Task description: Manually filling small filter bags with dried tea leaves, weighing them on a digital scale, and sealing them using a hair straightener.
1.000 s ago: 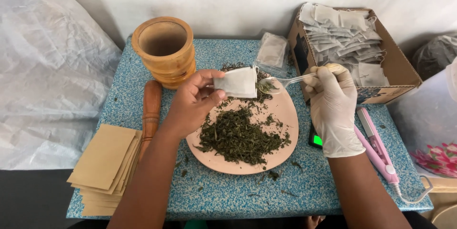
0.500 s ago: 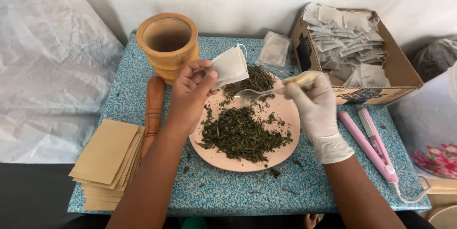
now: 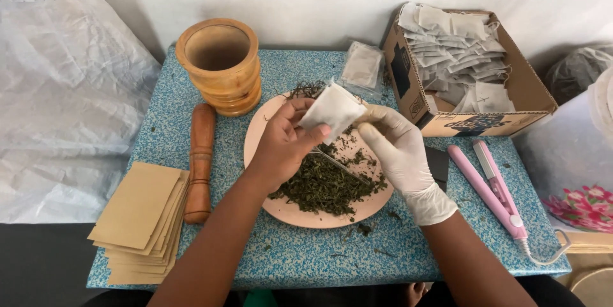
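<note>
L hand (image 3: 281, 147) & gloved R hand (image 3: 399, 150) hold white sachet (image 3: 332, 110) (over herb plate (image 3: 300, 214)).

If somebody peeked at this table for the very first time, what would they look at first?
Probably the two hands in the middle: the bare left hand and the white-gloved right hand hold a small white bag together above a pink plate heaped with dark dried leaves. Next, the big wooden mortar behind, and the cardboard box of white bags on the right.

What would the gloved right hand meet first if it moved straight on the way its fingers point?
Probably the white sachet: the right hand points up-left at it and seems already to touch its edge; the left hand holds it.
</note>
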